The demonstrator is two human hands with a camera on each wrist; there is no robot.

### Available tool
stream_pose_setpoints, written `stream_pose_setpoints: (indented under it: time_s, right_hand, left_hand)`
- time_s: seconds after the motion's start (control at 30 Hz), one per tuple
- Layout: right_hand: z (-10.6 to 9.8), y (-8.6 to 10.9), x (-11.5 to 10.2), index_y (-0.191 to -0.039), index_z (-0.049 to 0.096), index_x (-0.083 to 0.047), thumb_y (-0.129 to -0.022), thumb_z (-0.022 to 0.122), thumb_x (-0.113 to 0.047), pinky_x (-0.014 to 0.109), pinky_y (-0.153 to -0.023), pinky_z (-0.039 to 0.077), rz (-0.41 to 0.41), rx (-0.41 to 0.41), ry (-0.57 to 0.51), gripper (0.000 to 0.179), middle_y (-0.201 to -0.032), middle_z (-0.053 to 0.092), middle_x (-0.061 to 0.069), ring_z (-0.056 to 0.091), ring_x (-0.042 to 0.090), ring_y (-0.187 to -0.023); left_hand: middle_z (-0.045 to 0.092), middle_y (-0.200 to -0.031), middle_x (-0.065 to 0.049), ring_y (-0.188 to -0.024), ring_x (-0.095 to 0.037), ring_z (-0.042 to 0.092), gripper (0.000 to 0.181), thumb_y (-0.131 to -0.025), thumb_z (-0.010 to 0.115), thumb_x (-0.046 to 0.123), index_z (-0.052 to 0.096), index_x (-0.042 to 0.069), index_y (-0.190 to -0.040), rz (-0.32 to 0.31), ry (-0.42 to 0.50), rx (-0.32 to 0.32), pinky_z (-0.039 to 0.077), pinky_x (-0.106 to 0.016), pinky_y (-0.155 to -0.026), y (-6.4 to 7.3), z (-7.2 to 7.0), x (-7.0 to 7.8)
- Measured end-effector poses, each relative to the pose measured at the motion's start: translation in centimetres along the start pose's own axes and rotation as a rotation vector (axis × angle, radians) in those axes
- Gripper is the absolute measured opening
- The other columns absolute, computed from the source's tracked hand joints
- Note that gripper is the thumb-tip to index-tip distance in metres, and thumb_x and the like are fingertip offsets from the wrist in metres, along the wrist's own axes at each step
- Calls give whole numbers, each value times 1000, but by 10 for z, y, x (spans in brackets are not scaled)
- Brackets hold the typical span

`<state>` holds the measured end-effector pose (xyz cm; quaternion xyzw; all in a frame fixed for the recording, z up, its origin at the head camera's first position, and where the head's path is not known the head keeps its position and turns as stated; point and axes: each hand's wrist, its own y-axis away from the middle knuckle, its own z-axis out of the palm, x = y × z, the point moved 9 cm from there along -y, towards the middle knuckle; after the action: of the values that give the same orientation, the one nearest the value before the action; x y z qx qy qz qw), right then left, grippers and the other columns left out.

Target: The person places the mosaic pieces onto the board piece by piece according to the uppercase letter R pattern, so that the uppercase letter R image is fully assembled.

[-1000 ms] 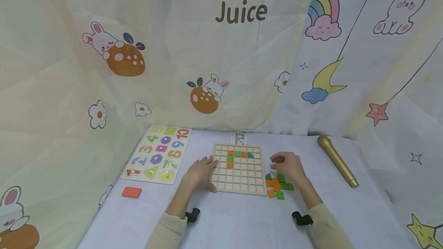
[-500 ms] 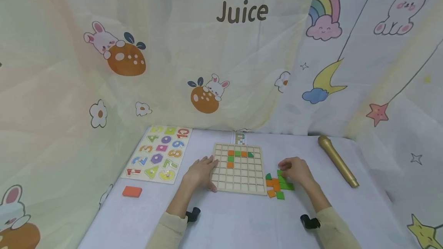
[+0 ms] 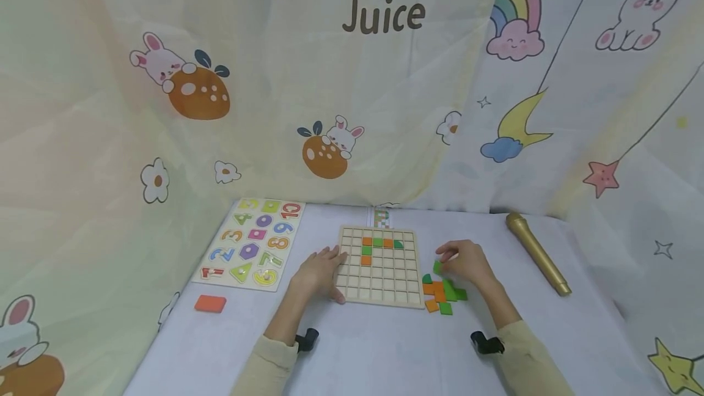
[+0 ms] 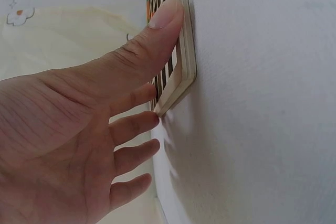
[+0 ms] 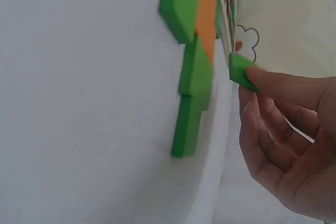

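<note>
While the worktop (image 3: 385,353) runs back to a printed curtain (image 3: 385,78), my head view sets the grid board (image 3: 382,275) lower centre. Left wrist: the left hand (image 4: 79,135), fingers relaxed, touches the board's edge. Right wrist: the right hand (image 5: 302,169) pinches a green tile (image 5: 239,70) right of centre, worktop spreading left.

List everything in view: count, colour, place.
Table: 1, white, foreground
Wooden grid board: 1, pale, centre
Placed tiles: 6, orange and green, on board
Held tile: 1, green, right of board
Loose tiles: count unclear, orange and green, right of board
Pattern card: 1, multicoloured, behind board
Number puzzle: 1, multicoloured, left
Block: 1, orange, near puzzle
Microphone: 1, gold, right
Printed curtains: several, cream and white, behind
Wrist devices: 2, black, wrists
Sleeves: 2, beige, forearms
Left hand: 1, board's left edge
Right hand: 1, pinching held tile
</note>
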<state>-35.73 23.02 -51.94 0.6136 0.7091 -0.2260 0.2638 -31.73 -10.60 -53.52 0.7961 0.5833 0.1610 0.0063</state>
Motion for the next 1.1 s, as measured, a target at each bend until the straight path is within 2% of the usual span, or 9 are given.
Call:
stream_pose_setpoints:
  time_s: [0.23,0.6,1.1]
  right_hand:
    - [1,-8,-21,-113,77,-2,-84,84,-7,30,-67,54,-26,19,-80,30,-87,75,4,68,20,-82]
    - [21,-17,-43,-112,78,-5,-85,87,-11,29,-68,54,-18,-7,-147,29,-89,75,3,67,19,-82]
    - [62,-31,-76,-106,80,-6,-82,90,-11,30,-68,57,-65,-39,-199,26,-87,76,1,68,17,-82]
  left_hand:
    - [36,-167,-13,-155,-36,31,115,-60,99,47,48,11,-157,-7,8,-1,27,-55,-127,2,0,-2]
    - [37,-166,-14,-155,-37,32,114,-60,99,46,48,11,-157,3,5,5,27,-55,-127,3,-1,-1]
    - [37,-166,-14,-155,-37,31,114,-61,99,46,49,11,-156,8,9,8,27,-55,-127,3,-1,1]
